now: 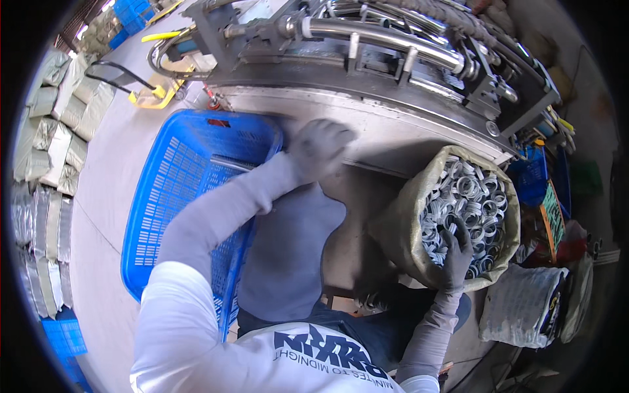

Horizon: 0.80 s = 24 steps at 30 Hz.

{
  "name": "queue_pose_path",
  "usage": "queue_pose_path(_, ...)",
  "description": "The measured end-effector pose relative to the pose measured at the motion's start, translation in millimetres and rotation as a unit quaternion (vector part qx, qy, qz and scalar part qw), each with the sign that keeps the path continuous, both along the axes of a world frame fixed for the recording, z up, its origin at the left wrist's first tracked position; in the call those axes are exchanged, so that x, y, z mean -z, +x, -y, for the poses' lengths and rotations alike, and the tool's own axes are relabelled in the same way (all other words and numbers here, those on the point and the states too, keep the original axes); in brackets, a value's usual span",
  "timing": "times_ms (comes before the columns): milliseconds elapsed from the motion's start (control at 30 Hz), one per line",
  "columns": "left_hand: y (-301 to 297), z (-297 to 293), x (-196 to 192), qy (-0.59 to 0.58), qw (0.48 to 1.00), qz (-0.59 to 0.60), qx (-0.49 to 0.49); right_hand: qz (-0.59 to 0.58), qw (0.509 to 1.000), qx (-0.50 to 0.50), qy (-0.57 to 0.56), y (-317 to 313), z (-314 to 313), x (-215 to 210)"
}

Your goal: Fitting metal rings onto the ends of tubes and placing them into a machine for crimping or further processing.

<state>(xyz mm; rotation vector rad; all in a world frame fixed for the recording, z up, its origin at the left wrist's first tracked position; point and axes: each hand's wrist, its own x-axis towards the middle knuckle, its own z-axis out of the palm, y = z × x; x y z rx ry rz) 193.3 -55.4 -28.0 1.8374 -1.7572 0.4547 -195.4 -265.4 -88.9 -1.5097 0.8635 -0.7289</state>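
Observation:
My left hand (321, 149), in a grey glove, is raised over the right rim of a blue plastic basket (141, 216), close to the machine's pale front. Its fingers are smeared by motion, so whether they hold anything is unclear. To the right stands an open woven sack (403, 226) filled with grey metal rings (466, 188). My right hand (457, 255), also gloved, reaches into the sack from its near side, with bent fingertips closed around a ring at the top of the pile. Inside the basket lies a thin metal rod or tube (229, 163), partly behind my left forearm.
A machine with long shiny metal bars (386, 40) runs across the far side. A grey cloth or apron (285, 252) covers my lap between basket and sack. Wrapped bundles (49, 144) are stacked at left; a folded white sack (521, 304) lies at right.

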Motion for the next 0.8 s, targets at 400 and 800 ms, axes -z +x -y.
queue_pose_path(400,91,-322,257,0.331,0.810,-0.211,-0.436,-0.146,0.943,-0.054,-0.295,16,-19,5)
queue_pose_path(800,222,-254,427,0.400,0.836,-0.083,-0.367,-0.102,0.988,0.115,0.012,41,-12,-1)
